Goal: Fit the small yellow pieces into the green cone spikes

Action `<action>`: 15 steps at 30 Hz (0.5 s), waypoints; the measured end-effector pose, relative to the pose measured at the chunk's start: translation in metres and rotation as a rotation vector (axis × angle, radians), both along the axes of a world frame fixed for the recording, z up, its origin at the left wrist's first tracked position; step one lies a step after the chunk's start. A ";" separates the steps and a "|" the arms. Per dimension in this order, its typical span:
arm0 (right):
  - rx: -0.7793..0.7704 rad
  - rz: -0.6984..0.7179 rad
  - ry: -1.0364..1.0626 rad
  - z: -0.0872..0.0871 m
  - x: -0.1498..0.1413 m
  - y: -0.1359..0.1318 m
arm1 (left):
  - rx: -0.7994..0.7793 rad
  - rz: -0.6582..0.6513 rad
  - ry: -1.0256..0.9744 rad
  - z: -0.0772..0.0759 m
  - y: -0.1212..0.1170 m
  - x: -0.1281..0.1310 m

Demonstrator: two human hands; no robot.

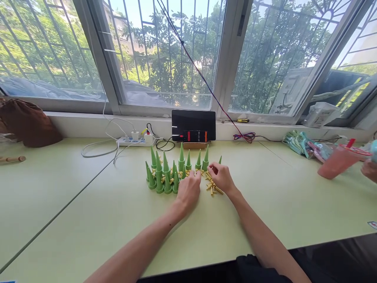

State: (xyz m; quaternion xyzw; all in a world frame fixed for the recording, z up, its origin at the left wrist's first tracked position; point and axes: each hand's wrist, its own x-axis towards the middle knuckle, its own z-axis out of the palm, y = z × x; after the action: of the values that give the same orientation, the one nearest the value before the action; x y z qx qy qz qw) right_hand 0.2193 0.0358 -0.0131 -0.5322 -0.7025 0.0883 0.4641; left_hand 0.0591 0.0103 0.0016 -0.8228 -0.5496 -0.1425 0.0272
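Note:
Several pointed green cones [160, 184] stand upright in a cluster on the table, some with wider round bases. Small yellow cylinder-shaped pieces [212, 189] lie loose between and beside them. My left hand [189, 192] reaches in at the cluster's front right, its fingers curled down by the yellow pieces; its fingertips are partly hidden. Just to the right, my right hand [223, 177] is closed in a pinch above the loose yellow pieces. Whatever it pinches is too small to make out. Behind that hand the tip of a green cone [220, 159] shows.
A dark tablet [179, 118] leans at the window, with a phone [196, 136] showing a timer before it. A power strip [137, 140] with cables lies left of them. At right are plastic-wrapped items [297, 143], a tilted pink cup [338, 161] and another person's hand [369, 169].

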 end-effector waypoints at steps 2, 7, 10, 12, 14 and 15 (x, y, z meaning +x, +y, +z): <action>-0.006 0.002 0.003 0.000 0.000 0.000 | 0.030 -0.030 -0.024 0.000 0.000 0.000; -0.017 0.013 0.026 0.003 -0.001 -0.002 | 0.090 -0.096 -0.156 -0.001 0.000 0.000; -0.024 0.024 0.052 0.005 -0.002 -0.003 | 0.147 -0.135 -0.286 -0.002 0.000 0.000; -0.026 0.034 0.065 0.006 -0.002 -0.004 | 0.187 -0.180 -0.406 -0.003 0.001 0.000; -0.026 0.046 0.071 0.007 -0.004 -0.005 | 0.214 -0.225 -0.551 -0.003 0.003 0.000; -0.026 0.055 0.073 0.008 -0.004 -0.006 | 0.220 -0.239 -0.623 -0.004 0.005 0.000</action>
State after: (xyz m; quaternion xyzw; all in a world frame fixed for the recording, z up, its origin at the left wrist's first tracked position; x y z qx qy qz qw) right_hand 0.2150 0.0300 -0.0052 -0.5153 -0.6980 0.1296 0.4800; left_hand 0.0587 0.0149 -0.0023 -0.7904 -0.4125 -0.4474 -0.0700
